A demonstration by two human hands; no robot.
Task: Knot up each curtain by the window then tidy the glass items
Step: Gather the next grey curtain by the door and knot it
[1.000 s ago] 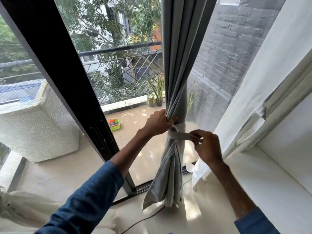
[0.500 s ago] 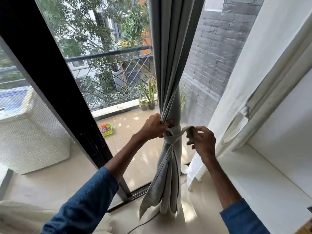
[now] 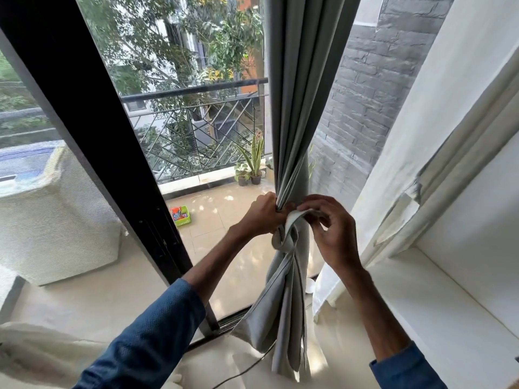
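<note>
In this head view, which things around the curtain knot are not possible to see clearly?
- Head view: the knot's back is hidden by the grey curtain itself.
- Right hand: its fingers' grip on the tie strip is covered by its own back.
- Left hand: fingertips are buried in the folds.
- White object on the floor: mostly hidden behind the curtain.
- No glass items are visible.

Blue textured sleeves (image 3: 146, 338) pushed up forearms; hands bare.

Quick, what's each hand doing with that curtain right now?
Left hand: closed around the gathered grey curtain.
Right hand: fingers pinching the tie strip looped around the curtain.
</note>
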